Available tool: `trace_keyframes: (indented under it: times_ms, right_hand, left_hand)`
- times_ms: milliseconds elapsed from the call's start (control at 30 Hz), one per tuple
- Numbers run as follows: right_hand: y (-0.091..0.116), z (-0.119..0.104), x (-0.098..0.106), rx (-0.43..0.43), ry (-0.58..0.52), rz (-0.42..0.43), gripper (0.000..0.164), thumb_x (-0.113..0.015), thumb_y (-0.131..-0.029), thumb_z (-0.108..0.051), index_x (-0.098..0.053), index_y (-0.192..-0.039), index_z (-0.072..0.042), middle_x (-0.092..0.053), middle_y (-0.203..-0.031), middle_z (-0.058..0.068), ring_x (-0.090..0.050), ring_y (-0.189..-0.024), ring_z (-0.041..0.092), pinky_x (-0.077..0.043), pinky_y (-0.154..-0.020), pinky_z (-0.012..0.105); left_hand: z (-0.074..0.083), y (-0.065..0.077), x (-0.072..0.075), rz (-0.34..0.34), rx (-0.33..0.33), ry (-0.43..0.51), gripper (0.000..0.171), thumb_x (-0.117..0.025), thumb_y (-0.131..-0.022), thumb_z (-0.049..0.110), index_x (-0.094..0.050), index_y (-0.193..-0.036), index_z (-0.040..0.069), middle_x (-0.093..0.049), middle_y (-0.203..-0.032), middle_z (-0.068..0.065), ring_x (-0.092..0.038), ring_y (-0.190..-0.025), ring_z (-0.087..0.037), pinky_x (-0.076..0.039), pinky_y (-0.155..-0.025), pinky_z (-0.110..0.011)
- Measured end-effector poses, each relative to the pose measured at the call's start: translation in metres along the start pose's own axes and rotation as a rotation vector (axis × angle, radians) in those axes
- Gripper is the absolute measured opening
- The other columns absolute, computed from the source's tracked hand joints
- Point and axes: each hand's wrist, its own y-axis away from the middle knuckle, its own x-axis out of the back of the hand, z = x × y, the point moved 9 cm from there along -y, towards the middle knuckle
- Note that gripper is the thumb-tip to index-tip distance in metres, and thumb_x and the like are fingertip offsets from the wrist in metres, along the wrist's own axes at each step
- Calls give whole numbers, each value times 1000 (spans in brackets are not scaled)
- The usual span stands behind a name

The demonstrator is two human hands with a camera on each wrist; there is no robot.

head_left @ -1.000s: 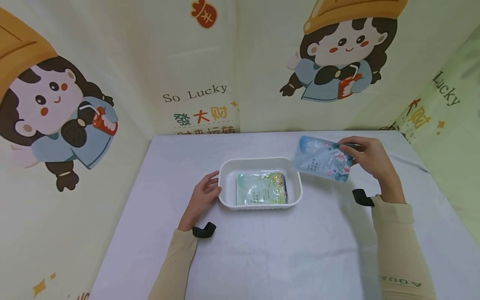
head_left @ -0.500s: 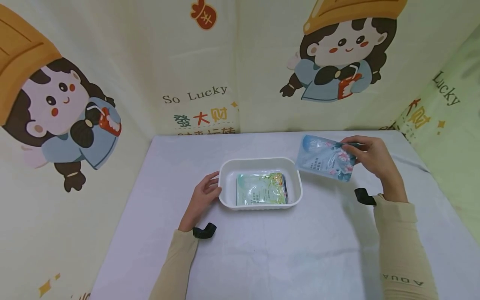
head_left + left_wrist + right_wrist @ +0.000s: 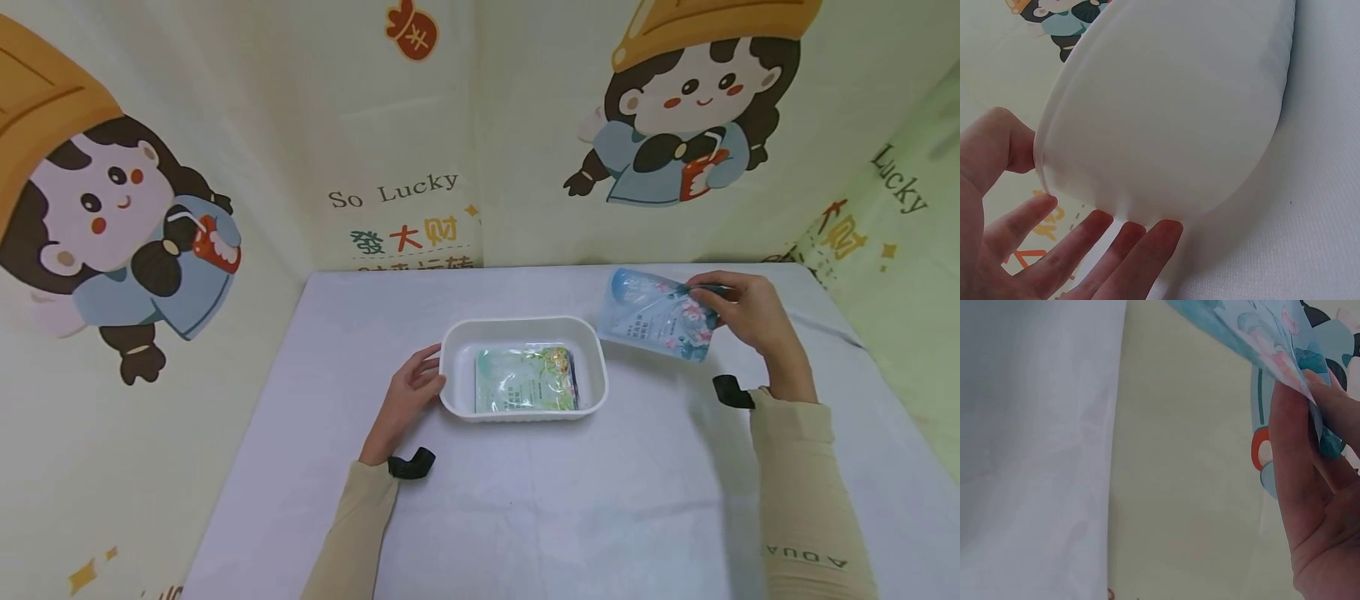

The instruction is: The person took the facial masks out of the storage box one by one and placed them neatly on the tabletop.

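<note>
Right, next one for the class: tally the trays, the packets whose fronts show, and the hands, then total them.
Trays: 1, the white tray
Packets: 2, the blue packet and the green packet
Hands: 2, the left hand and the right hand
Total: 5
Not counted: a dark edge by the green packet, unclear.

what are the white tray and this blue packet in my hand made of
White tray: probably moulded plastic, smooth and satin, with rounded walls and a rim. Blue packet: likely plastic or foil film, glossy, with creases and bright highlights.
</note>
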Motion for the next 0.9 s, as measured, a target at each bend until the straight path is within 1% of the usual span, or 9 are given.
trace_keyframes:
  times_ms: [67,100,333,400,500,567,600,733,900]
  right_hand:
    - [-1,1,0,-7,-3,-4,33,-65,-96,-29,-70,-117,-3,-65,-92,-7,-58,-67,9,-52,-56,20]
    - [-1,2,0,-11,-2,-7,35,-64,-96,-30,-69,-117,-3,-65,-94,-4,-58,-67,9,-52,-57,20]
    - [-4,7,-7,-25,13,-37,32,-63,-98,-26,-69,-120,-4,-64,-105,12,-57,-70,13,-52,-57,21]
    - [-5,8,-10,-17,5,-43,31,-63,-98,-25,-69,-119,-4,-65,-102,9,-58,-69,13,-52,-57,21]
    - [-7,10,-16,-7,-15,-55,29,-64,-98,-24,-69,-118,-4,-65,-95,-2,-59,-66,14,-52,-56,23]
    - [-9,10,-21,3,-27,-66,28,-64,-98,-23,-69,-118,-5,-65,-91,-4,-59,-63,14,-52,-56,24]
    - [-10,10,-24,11,-29,-74,27,-63,-98,-22,-69,-118,-4,-66,-91,-2,-59,-63,14,-52,-56,24]
    - [-15,9,-36,39,-36,-129,27,-62,-98,-19,-68,-119,-3,-66,-104,16,-58,-64,13,-53,-56,25]
    - [-20,13,-46,39,-36,-178,27,-61,-99,-16,-67,-121,-2,-64,-114,20,-58,-68,12,-54,-56,27]
  left_hand:
    - [7,4,-2,1,-7,-5,54,-61,-97,11,-44,-148,15,-54,-142,-17,-55,-130,-31,-53,-93,-32]
    - [10,5,-2,2,-9,-4,54,-61,-97,10,-44,-148,14,-53,-142,-18,-54,-130,-32,-52,-93,-32]
    - [9,6,-4,7,-3,-9,54,-61,-97,12,-44,-148,15,-53,-143,-17,-54,-131,-31,-52,-95,-36]
    - [5,4,-3,11,-2,-9,53,-62,-97,13,-46,-147,18,-55,-141,-15,-55,-130,-30,-52,-95,-37]
    - [-8,-1,-1,26,-4,-10,52,-63,-97,16,-47,-145,23,-56,-140,-11,-56,-129,-27,-52,-97,-38]
    - [-15,-4,1,32,-8,-9,51,-64,-97,19,-48,-145,26,-56,-140,-9,-56,-129,-26,-52,-96,-38]
    - [-19,-5,1,35,-13,-11,51,-65,-97,20,-48,-145,27,-56,-140,-9,-56,-129,-25,-52,-96,-38]
    - [-20,-4,0,34,-11,-17,52,-64,-97,21,-47,-146,26,-55,-142,-10,-56,-130,-26,-52,-97,-40]
    - [-20,-3,-2,40,-21,0,50,-65,-97,20,-49,-143,29,-57,-140,-7,-57,-127,-24,-53,-97,-40]
